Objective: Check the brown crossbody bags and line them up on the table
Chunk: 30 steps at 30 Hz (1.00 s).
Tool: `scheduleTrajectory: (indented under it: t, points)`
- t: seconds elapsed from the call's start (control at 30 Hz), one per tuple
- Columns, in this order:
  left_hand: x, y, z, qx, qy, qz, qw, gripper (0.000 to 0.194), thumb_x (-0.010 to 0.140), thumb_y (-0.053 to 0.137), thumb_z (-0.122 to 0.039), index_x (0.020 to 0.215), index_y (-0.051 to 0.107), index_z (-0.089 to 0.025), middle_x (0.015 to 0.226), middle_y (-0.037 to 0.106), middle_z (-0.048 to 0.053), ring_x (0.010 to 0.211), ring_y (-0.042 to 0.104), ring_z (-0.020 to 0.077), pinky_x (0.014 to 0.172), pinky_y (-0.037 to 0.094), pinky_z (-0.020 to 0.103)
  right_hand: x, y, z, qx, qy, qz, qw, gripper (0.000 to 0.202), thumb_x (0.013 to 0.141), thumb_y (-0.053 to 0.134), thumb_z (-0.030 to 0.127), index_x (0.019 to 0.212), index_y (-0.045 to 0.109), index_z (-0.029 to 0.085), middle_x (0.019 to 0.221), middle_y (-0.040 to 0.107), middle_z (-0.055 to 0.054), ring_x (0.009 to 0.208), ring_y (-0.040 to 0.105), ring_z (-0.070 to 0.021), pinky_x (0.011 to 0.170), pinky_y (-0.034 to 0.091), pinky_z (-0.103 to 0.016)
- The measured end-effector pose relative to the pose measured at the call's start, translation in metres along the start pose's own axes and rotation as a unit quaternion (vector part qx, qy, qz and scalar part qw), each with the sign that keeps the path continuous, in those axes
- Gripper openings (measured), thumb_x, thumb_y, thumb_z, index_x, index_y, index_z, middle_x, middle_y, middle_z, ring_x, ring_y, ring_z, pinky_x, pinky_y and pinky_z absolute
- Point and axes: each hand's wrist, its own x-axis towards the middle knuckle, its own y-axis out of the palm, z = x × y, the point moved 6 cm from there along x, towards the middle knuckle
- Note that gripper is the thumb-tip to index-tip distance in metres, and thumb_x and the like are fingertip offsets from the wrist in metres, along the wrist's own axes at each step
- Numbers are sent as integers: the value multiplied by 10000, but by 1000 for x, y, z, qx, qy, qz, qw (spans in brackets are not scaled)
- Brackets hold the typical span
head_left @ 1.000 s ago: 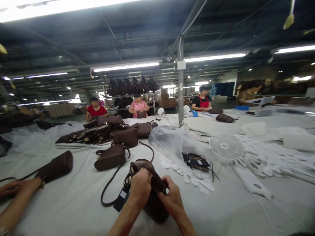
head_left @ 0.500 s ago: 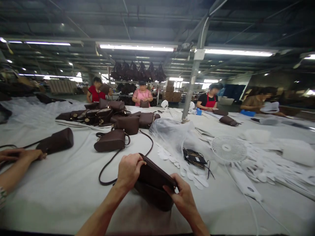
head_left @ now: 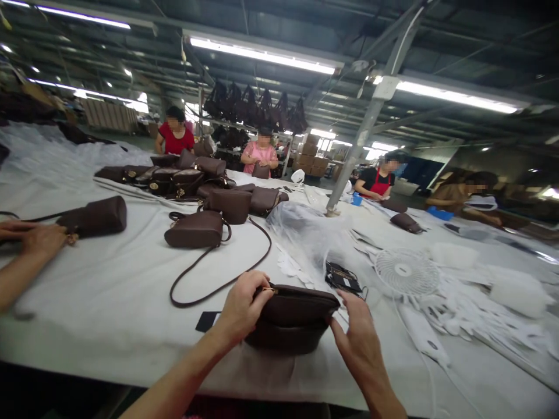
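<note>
A dark brown handbag [head_left: 290, 323] stands on the cloth-covered table right in front of me, its top edge running from left to right. At its upper left corner my left hand [head_left: 247, 308] is closed, thumb and forefinger pinching a small gold-coloured zip pull [head_left: 268, 289]. My right hand [head_left: 358, 329] holds the bag's right end, thumb on the near side and fingers at the top corner. A long brown strap [head_left: 218, 297] loops over the table beyond my left hand. Beside my left wrist lies a black tag [head_left: 207, 321], partly hidden.
More brown bags [head_left: 194, 228] lie beyond, some piled. At the left, a co-worker's hand [head_left: 43, 238] touches another bag [head_left: 98, 216]. To the right are clear plastic [head_left: 301, 227], black packets [head_left: 343, 277], a white fan [head_left: 407, 272] and white paper pieces [head_left: 484, 305]. A post [head_left: 356, 157] rises beyond.
The handbag has turned from a slant to nearly level and shifted right. My right hand has shifted right along with it; my left still pinches at its corner. The black tag has come into sight.
</note>
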Motion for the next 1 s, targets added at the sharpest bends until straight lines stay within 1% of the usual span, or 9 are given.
scheduleTrajectory:
  t: [0.07, 0.2, 0.3, 0.4, 0.5, 0.63, 0.8, 0.9, 1.0]
  points:
    - [-3, 2, -1, -9, -10, -9, 1000, 78, 809, 540, -185, 736, 552, -209, 917, 663, 49, 917, 589, 209, 866, 464, 356, 1, -6, 28, -48, -24, -62, 997, 310, 879, 532, 368, 1132, 599, 202, 1128, 606, -148, 1033, 568, -295, 911, 462, -458]
    - [-16, 3, 2, -112, -8, 76, 991, 176, 740, 620, -151, 904, 638, -213, 1143, 654, 75, 1104, 563, 224, 949, 442, 354, 3, 15, 71, 48, -10, 66, 997, 253, 939, 474, 385, 1008, 647, 214, 957, 657, -90, 879, 613, -223, 800, 492, -334]
    - [-25, 8, 13, -247, -14, 209, 946, 331, 762, 600, -149, 1079, 645, -234, 1327, 583, 86, 1180, 551, 230, 888, 478, 321, 6, 25, 76, 90, 55, 102, 989, 351, 937, 456, 464, 953, 672, 188, 861, 664, -70, 811, 605, -210, 738, 481, -303]
    - [-25, 12, 30, -318, -10, 251, 914, 327, 809, 592, -179, 1127, 646, -238, 1333, 584, 92, 1194, 554, 244, 884, 475, 332, 7, 35, 70, 142, 142, 159, 967, 441, 916, 455, 545, 745, 640, 183, 612, 561, -7, 585, 503, -151, 544, 410, -260]
    - [-21, 22, 40, -336, 37, 239, 910, 320, 803, 657, -221, 1122, 647, -239, 1357, 564, 90, 1295, 467, 281, 1049, 365, 429, 5, 39, 68, 210, 200, 184, 939, 403, 854, 560, 549, 713, 636, 179, 611, 558, 8, 573, 487, -134, 530, 394, -248]
    - [-27, 40, 34, -363, 66, 247, 896, 307, 848, 620, -224, 1147, 566, -260, 1458, 469, 68, 1450, 222, 276, 1171, 152, 508, 5, 35, 71, 272, 218, 157, 924, 295, 754, 712, 437, 916, 727, 191, 907, 689, -49, 842, 599, -206, 773, 467, -310]
    - [-41, 55, 15, -298, 119, 165, 933, 373, 865, 510, -122, 1201, 411, -249, 1454, 384, 121, 1411, 281, 265, 1143, 237, 512, -3, 36, 68, 378, 284, 138, 870, 213, 740, 720, 385, 834, 706, 194, 788, 673, -6, 740, 570, -157, 713, 457, -276]
    - [-44, 62, 8, -253, 128, 69, 956, 393, 833, 483, -74, 1174, 381, -239, 1345, 416, 131, 1335, 361, 258, 1091, 325, 494, -3, 34, 69, 348, 265, 129, 890, 197, 760, 696, 386, 807, 673, 196, 746, 636, 7, 706, 541, -146, 676, 446, -264]
    - [-42, 67, -3, -187, 151, 8, 971, 385, 786, 503, -65, 1125, 417, -225, 1229, 453, 119, 1223, 440, 264, 1046, 375, 500, 5, 22, 76, 216, 166, 107, 956, 119, 793, 643, 320, 775, 669, 206, 780, 599, -9, 747, 533, -161, 691, 439, -276]
